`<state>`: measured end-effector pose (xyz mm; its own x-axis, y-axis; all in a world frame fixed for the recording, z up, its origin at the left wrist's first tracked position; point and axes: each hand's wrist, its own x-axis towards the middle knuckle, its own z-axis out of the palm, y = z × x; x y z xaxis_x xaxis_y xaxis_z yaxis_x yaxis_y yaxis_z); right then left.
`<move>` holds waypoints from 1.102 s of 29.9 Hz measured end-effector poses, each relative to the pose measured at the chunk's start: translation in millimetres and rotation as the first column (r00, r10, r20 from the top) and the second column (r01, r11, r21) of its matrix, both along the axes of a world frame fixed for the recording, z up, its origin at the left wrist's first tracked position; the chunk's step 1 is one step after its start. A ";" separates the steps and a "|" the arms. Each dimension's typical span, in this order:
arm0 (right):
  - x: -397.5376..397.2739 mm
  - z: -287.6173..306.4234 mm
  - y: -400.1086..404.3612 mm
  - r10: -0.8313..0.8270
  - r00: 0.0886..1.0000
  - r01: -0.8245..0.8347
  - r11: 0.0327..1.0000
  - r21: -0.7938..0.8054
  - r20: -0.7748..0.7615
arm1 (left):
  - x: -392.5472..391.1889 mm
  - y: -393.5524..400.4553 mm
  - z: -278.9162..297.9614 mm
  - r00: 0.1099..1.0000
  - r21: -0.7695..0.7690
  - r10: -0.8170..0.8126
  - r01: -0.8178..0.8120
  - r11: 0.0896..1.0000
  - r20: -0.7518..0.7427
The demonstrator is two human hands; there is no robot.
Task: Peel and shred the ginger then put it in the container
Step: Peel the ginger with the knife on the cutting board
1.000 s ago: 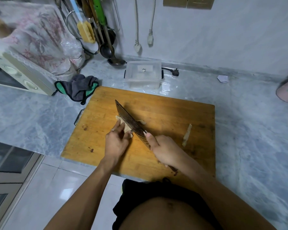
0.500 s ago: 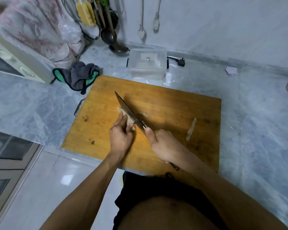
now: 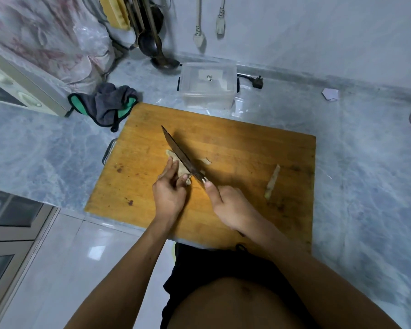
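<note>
Ginger (image 3: 182,170) is lying near the middle of the wooden cutting board (image 3: 247,148), pinned under the left hand (image 3: 169,194), whose fingers are curling down onto it and pressing it against the wood. Just right of that hand, the right hand (image 3: 233,207) is gripping the handle of a cleaver (image 3: 181,155), fingers wrapped around it and the thumb lying along the top toward the blade. The blade is resting edge-down against the ginger's right side, pointing away toward the board's far left. A small ginger scrap (image 3: 205,161) is sitting just right of the blade, and a long peel strip (image 3: 272,182) is lying nearer the board's right edge. Beyond the board's far edge, a clear plastic container (image 3: 208,87) is standing on the marble counter (image 3: 365,150).
</note>
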<state>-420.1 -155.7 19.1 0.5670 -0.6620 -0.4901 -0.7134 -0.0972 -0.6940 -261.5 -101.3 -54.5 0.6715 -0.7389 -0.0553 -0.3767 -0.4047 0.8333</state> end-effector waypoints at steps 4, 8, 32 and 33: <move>-12.8 3.4 -14.0 -0.035 0.999 0.035 0.998 0.061 0.005 | 0.1 3.8 -0.7 0.999 0.012 0.030 -0.030 0.999 -0.036; -23.9 4.0 -16.9 0.000 1.000 -0.001 1.000 0.021 0.007 | 5.7 6.4 3.1 0.996 0.069 0.043 -0.038 0.997 -0.077; -43.2 5.0 -18.5 -0.006 1.000 0.006 1.000 0.011 0.012 | 17.5 -1.4 32.8 0.994 0.236 -0.104 0.109 0.966 -0.032; -44.1 5.3 -18.9 -0.009 1.000 0.009 1.000 0.014 0.005 | 20.6 -2.6 32.4 0.986 0.271 -0.164 0.151 0.951 0.029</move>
